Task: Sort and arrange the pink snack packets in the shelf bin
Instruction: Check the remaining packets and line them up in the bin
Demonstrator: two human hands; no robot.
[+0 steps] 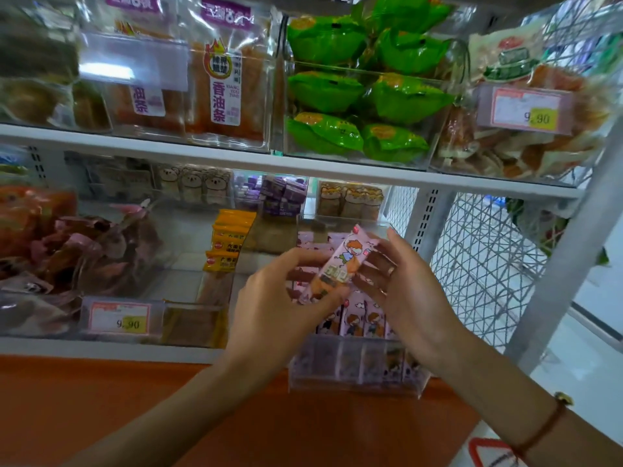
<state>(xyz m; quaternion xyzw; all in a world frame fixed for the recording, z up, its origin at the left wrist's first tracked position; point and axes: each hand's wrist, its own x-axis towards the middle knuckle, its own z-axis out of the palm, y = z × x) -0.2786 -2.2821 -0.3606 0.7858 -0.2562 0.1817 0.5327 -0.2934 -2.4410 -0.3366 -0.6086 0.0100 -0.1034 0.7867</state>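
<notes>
Both hands on one pink snack packet, held tilted above the clear shelf bin at the shelf's front edge; left hand grips its lower end, right hand pinches the upper part; more pink packets stand upright in the bin

left hand + right hand hold pink packet | above clear bin | packets upright inside

- The hands hide part of the clear bin and its packets.
- Far-left shelf goods are blurred.
- The warning sticker runs off the near edge.
</notes>
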